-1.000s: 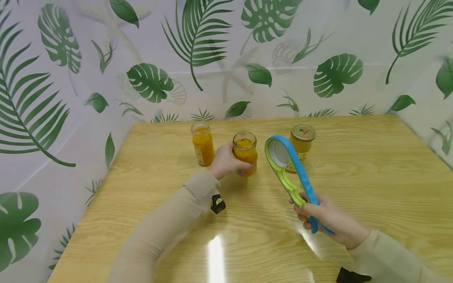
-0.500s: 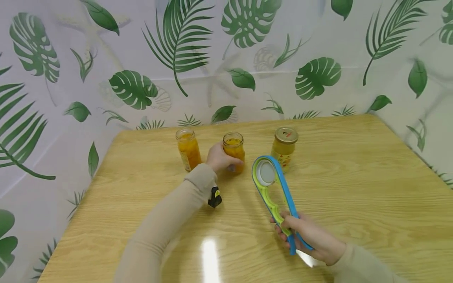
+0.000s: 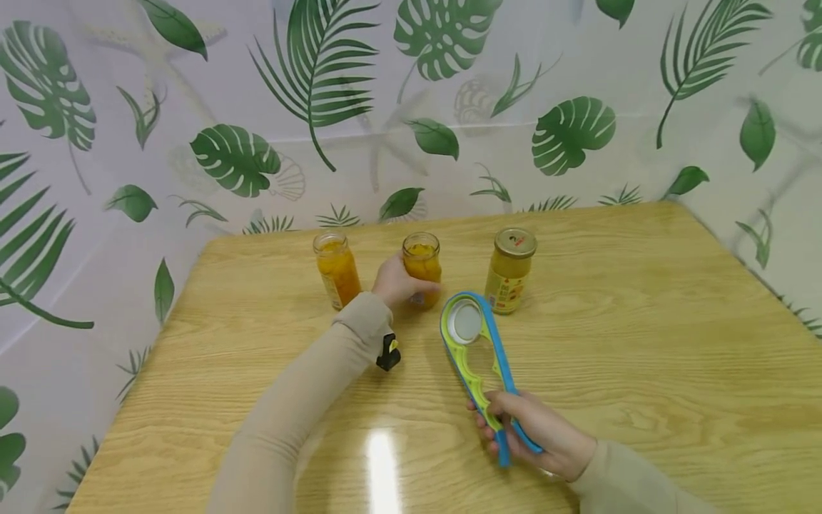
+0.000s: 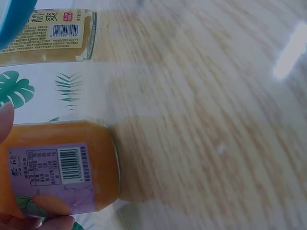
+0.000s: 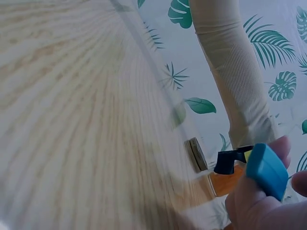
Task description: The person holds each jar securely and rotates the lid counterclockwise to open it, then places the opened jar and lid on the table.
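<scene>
In the head view my left hand grips the middle glass jar, which is uncovered and holds orange fruit pieces in liquid. The left wrist view shows this jar's purple label with a barcode and fingertips curled at its side. My right hand holds a blue and green jar opener by its handles, above the table. Within the opener's loop sits a round lid, its pale inside showing. The opener's head is close to the held jar, apart from it.
Another uncovered jar of orange fruit stands on the left. To the right is a jar with a gold lid and yellow label. All stand on the wooden table, before a leaf-patterned backdrop.
My right hand has brought the jar opener and its lid down and leftward, away from the gold-lidded jar, which shows more fully. My left hand stays on the middle jar. The view has shifted slightly.
</scene>
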The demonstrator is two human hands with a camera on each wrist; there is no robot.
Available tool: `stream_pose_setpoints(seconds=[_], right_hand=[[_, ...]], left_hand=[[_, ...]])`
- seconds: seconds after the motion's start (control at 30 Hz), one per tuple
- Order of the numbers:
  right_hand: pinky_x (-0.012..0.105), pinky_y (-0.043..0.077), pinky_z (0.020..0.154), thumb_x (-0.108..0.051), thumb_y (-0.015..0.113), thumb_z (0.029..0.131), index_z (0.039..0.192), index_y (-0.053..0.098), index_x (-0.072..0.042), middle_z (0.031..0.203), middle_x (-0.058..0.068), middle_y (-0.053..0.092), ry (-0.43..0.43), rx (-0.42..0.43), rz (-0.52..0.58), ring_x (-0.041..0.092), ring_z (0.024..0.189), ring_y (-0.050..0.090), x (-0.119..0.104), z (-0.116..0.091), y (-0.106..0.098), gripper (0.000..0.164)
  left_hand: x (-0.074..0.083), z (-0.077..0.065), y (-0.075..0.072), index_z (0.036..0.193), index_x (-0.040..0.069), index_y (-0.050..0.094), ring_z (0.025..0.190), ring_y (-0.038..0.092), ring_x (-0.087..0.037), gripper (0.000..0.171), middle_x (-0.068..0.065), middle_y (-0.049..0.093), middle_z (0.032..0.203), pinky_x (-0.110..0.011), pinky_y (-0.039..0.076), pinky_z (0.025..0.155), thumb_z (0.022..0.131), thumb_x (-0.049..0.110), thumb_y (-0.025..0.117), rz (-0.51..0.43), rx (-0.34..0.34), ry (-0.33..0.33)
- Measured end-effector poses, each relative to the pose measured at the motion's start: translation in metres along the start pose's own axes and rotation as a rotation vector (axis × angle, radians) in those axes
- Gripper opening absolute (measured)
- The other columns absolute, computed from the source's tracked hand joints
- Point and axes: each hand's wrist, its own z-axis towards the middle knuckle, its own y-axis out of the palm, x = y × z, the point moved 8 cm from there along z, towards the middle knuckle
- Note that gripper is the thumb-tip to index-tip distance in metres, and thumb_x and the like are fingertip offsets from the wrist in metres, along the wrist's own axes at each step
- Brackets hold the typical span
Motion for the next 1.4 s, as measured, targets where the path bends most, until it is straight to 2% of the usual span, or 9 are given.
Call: stream_pose_setpoints(seconds=[0.13,0.23,0.3,0.4,0.5,0.7,0.77,1.03,1.4], right_hand=[[0.022,0.039,0.066,-0.014,0.038,0.087,0.108,0.042,0.000,0.082,-0.001,0.046,0.045,0.001,0.033,0.009,0.068,0.042,0.004,0.012,0.010,0.026],[0.022,0.039,0.067,-0.014,0.038,0.085,0.110,0.040,0.002,0.082,-0.001,0.045,0.071,0.016,0.071,0.008,0.069,0.042,0.007,0.019,0.016,0.030],[0.022,0.039,0.068,-0.015,0.038,0.085,0.111,0.039,0.001,0.083,-0.001,0.046,0.075,-0.005,0.106,0.008,0.070,0.043,0.007,0.024,0.020,0.030],[0.021,0.039,0.069,-0.015,0.034,0.089,0.110,0.040,0.001,0.087,-0.001,0.048,0.061,-0.086,0.168,0.007,0.071,0.043,0.008,0.031,0.028,0.027],[0.021,0.040,0.071,-0.016,0.027,0.093,0.108,0.044,-0.001,0.089,-0.001,0.049,0.050,-0.187,0.229,0.007,0.073,0.046,0.008,0.036,0.035,0.027],[0.023,0.041,0.076,-0.017,0.016,0.096,0.112,0.045,-0.001,0.088,0.000,0.051,0.060,-0.336,0.320,0.009,0.080,0.050,0.010,0.041,0.043,0.037],[0.023,0.041,0.078,-0.018,0.015,0.096,0.114,0.044,-0.001,0.090,0.001,0.052,0.073,-0.364,0.350,0.010,0.082,0.050,0.011,0.042,0.045,0.038],[0.024,0.041,0.081,-0.017,0.018,0.096,0.118,0.044,0.000,0.096,0.003,0.052,0.082,-0.415,0.425,0.011,0.085,0.051,0.011,0.050,0.051,0.038],[0.025,0.040,0.082,-0.013,0.020,0.093,0.121,0.041,0.001,0.097,0.004,0.050,0.055,-0.418,0.415,0.012,0.085,0.050,0.001,0.054,0.062,0.038]], left_hand=[[-0.002,-0.009,-0.004,0.137,0.006,0.029,0.118,0.044,-0.024,0.084,-0.012,0.046,0.130,-0.034,0.034,0.097,0.070,0.027,0.076,-0.036,-0.059,-0.040],[-0.001,-0.025,-0.013,0.144,0.005,0.008,0.130,0.029,-0.027,0.095,-0.017,0.026,0.145,-0.038,0.027,0.103,0.077,0.037,0.068,-0.029,-0.111,-0.082],[0.000,-0.037,-0.023,0.144,0.005,-0.001,0.134,0.021,-0.028,0.096,-0.018,0.016,0.148,-0.039,0.024,0.105,0.081,0.043,0.061,0.003,-0.130,-0.077],[0.001,-0.050,-0.037,0.144,0.003,-0.002,0.133,0.021,-0.030,0.091,-0.020,0.016,0.147,-0.040,0.023,0.105,0.085,0.046,0.054,0.084,-0.120,-0.016],[-0.001,-0.061,-0.045,0.143,0.001,-0.001,0.133,0.021,-0.031,0.087,-0.022,0.017,0.146,-0.040,0.021,0.106,0.088,0.045,0.051,0.118,-0.129,0.036],[-0.006,-0.075,-0.045,0.141,-0.004,0.003,0.134,0.016,-0.032,0.082,-0.026,0.013,0.146,-0.039,0.018,0.107,0.091,0.044,0.046,0.157,-0.188,0.107],[-0.008,-0.077,-0.045,0.141,-0.004,0.004,0.134,0.014,-0.032,0.080,-0.027,0.012,0.146,-0.040,0.018,0.107,0.091,0.044,0.045,0.154,-0.194,0.108],[-0.013,-0.082,-0.050,0.141,-0.004,0.005,0.134,0.015,-0.033,0.077,-0.027,0.013,0.145,-0.040,0.017,0.107,0.093,0.042,0.043,0.138,-0.196,0.096],[-0.026,-0.091,-0.055,0.142,0.000,0.004,0.133,0.020,-0.031,0.077,-0.024,0.017,0.145,-0.040,0.021,0.106,0.093,0.043,0.042,0.094,-0.198,0.062]])
